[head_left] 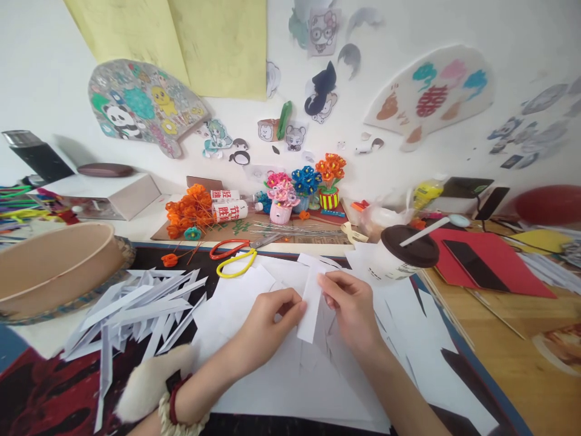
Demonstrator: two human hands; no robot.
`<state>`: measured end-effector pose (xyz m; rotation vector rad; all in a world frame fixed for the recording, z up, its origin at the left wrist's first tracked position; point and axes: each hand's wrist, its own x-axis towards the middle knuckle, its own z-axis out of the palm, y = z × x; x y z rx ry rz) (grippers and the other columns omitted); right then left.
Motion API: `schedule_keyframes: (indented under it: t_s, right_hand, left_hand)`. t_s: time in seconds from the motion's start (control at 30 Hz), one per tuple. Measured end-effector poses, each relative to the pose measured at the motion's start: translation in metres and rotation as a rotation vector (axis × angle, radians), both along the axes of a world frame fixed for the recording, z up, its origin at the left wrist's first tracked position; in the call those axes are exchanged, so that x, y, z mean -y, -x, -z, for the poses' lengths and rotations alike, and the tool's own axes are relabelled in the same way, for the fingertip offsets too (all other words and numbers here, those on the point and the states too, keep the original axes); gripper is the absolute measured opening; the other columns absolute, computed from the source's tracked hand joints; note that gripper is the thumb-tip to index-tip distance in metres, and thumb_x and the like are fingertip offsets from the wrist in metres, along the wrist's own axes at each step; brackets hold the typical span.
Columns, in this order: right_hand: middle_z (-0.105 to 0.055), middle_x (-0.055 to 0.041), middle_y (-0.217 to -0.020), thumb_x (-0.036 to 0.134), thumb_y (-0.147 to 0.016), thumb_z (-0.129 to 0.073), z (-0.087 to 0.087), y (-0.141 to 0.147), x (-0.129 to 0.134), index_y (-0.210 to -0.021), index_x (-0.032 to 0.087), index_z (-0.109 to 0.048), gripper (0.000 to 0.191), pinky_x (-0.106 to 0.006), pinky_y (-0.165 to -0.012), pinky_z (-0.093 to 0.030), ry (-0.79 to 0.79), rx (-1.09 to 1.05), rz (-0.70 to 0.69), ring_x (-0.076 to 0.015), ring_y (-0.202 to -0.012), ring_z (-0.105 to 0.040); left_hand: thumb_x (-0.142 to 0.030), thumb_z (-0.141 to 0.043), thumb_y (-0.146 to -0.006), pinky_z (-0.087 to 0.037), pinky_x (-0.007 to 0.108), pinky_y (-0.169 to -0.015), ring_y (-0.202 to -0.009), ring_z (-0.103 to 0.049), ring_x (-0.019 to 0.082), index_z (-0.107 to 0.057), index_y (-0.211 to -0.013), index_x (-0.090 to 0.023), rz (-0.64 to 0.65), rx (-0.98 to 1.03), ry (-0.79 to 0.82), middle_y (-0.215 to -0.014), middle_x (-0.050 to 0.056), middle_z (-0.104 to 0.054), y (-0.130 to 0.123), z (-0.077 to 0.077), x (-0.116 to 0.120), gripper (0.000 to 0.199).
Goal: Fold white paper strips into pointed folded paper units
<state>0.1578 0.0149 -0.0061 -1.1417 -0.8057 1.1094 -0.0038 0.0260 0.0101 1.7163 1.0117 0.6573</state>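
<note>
A white paper strip [310, 312] is held upright between my two hands, above a spread of white paper sheets [254, 387]. My left hand [275, 318] pinches its left edge with thumb and forefinger. Higher up, my right hand [349, 303] grips the strip's right side with its fingers curled in. To the left lies a pile of folded white paper strips [140, 306]. Scissors [238, 260] with one red and one yellow handle rest beyond the sheets, their blades pointing away to the right.
A cup with a brown lid [408, 248] and straw stands right of my right hand. At the far left is a round basket [59, 260]. Orange craft flowers [193, 209] and small flower pots [329, 198] line the back. A dark phone [474, 263] lies on a red folder [512, 272].
</note>
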Motion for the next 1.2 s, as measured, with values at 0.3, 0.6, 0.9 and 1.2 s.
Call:
schedule_keyframes:
  t_s: [0.3,0.6,0.9,1.2]
  right_hand:
    - [-0.04,0.0052,-0.049,0.032,-0.066,-0.081,0.0,-0.011,-0.003,-0.052,0.016,-0.06,0.03,-0.023,-0.048,-0.026,0.062,-0.16,0.101,-0.0079,-0.052,-0.032]
    - [-0.043,0.0039,-0.047,0.043,-0.078,-0.069,0.0,-0.006,-0.002,-0.05,0.017,-0.049,0.043,-0.025,-0.047,-0.027,0.116,0.112,-0.256,-0.0093,-0.046,-0.038]
    - [-0.048,0.0025,-0.051,0.041,-0.074,-0.073,-0.003,0.0,0.0,-0.056,0.016,-0.063,0.033,-0.025,-0.05,-0.029,0.088,0.142,-0.288,-0.0097,-0.05,-0.039]
    - [-0.046,0.0032,-0.05,0.038,-0.071,-0.076,-0.002,-0.011,0.001,-0.056,0.015,-0.067,0.029,-0.024,-0.048,-0.025,0.234,-0.13,-0.446,-0.0088,-0.048,-0.039]
  left_hand:
    - [-0.029,-0.045,-0.092,-0.032,0.025,-0.06,-0.064,-0.041,0.013,-0.048,-0.067,-0.017,0.063,-0.063,-0.008,-0.065,-0.003,-0.047,-0.001,-0.006,0.005,0.027]
    - [-0.033,-0.042,-0.093,-0.032,0.026,-0.059,-0.061,-0.041,0.013,-0.047,-0.065,-0.018,0.012,-0.061,-0.007,-0.062,-0.003,-0.045,0.003,-0.001,0.0,0.032]
    - [-0.031,-0.042,-0.095,-0.035,0.025,-0.059,-0.062,-0.045,0.013,-0.049,-0.065,-0.017,0.044,-0.091,-0.04,-0.062,-0.003,-0.048,0.002,-0.001,0.0,0.034]
    - [-0.019,-0.054,-0.092,-0.04,0.041,-0.095,-0.116,-0.049,0.026,-0.046,-0.131,-0.021,-0.009,-0.251,-0.743,-0.129,0.011,-0.055,0.014,-0.006,-0.005,0.04]
